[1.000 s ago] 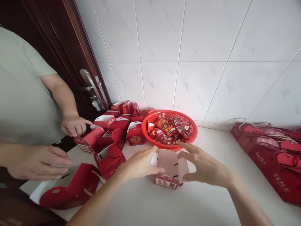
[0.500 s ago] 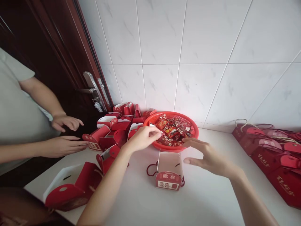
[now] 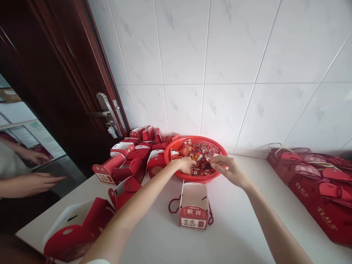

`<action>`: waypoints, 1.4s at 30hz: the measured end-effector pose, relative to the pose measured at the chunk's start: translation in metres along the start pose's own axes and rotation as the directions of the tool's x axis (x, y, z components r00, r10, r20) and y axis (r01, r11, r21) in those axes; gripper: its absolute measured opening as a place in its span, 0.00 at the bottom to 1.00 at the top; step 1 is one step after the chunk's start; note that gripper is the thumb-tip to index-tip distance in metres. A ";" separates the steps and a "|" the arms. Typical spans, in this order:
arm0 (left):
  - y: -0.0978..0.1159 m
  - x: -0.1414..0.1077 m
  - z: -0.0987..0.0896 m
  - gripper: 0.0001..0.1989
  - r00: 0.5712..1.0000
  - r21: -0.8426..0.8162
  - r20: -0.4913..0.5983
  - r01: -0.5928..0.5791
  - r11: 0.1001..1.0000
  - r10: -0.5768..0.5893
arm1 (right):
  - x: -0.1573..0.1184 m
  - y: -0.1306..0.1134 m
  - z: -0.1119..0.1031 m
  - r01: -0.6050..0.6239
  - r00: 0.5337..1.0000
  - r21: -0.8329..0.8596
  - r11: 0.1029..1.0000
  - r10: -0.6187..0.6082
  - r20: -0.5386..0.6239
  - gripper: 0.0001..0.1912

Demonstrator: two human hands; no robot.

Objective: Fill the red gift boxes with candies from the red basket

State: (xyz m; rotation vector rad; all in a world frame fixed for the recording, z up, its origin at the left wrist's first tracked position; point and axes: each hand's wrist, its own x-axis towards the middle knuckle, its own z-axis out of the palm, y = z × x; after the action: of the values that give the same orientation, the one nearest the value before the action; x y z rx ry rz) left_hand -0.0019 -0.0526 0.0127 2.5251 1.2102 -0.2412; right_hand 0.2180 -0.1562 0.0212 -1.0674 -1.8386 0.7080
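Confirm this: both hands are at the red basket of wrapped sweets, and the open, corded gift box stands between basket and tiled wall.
No: the head view shows the corded gift box on the near side of the red basket, not between basket and tiled wall. The left hand and right hand are indeed at the basket.

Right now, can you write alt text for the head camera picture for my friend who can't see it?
A person's left grip and right grip reach into a red basket of small wrapped packets. An open red box sits in front on a white table, with more red boxes on the left and corded red packages on the right.
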 end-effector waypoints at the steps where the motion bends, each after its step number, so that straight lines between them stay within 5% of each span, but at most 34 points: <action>1: 0.000 0.002 0.002 0.29 1.000 -0.002 -0.020 0.001 1.000 -0.001 | 0.006 0.003 0.003 -0.008 1.000 0.018 1.000 0.008 0.000 0.17; 6: -0.012 0.009 0.009 0.21 0.981 -0.238 -0.189 0.005 0.971 -0.051 | 0.038 0.017 0.019 -0.018 0.999 0.075 0.997 0.022 -0.043 0.15; 10: -0.018 0.014 0.011 0.22 0.895 -0.454 -0.436 -0.125 0.882 -0.098 | 0.056 0.029 0.033 -0.089 0.989 0.083 0.993 0.098 -0.112 0.11; 18: -0.025 0.025 0.014 0.31 0.798 -0.668 -0.552 -0.248 0.701 -0.243 | 0.057 0.044 0.043 -0.282 0.951 0.240 0.929 0.304 -0.062 0.22; 25: -0.018 0.020 0.014 0.27 0.805 -0.657 -0.561 -0.290 0.696 -0.193 | 0.056 0.043 0.041 -0.300 0.953 0.279 0.912 0.297 0.055 0.17; 31: -0.008 0.008 0.007 0.21 0.756 -0.552 -0.648 -0.382 0.741 -0.094 | 0.056 0.042 0.039 -0.262 0.952 0.347 0.901 0.300 -0.059 0.17; 37: -0.006 0.005 0.008 0.22 0.834 -0.531 -0.552 -0.331 0.780 -0.022 | 0.056 0.038 0.037 -0.184 0.976 0.401 0.897 0.214 -0.030 0.15; 42: -0.009 0.005 0.010 0.22 0.843 -0.518 -0.538 -0.317 0.795 -0.014 | 0.056 0.039 0.037 -0.195 0.973 0.478 0.856 0.230 -0.015 0.19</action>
State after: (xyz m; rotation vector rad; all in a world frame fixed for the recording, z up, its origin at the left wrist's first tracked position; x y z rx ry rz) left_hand -0.0053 -0.0474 -0.0006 2.1377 1.0063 0.8038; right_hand 0.1860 -0.0905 -0.0045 -0.9552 -1.3884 1.1677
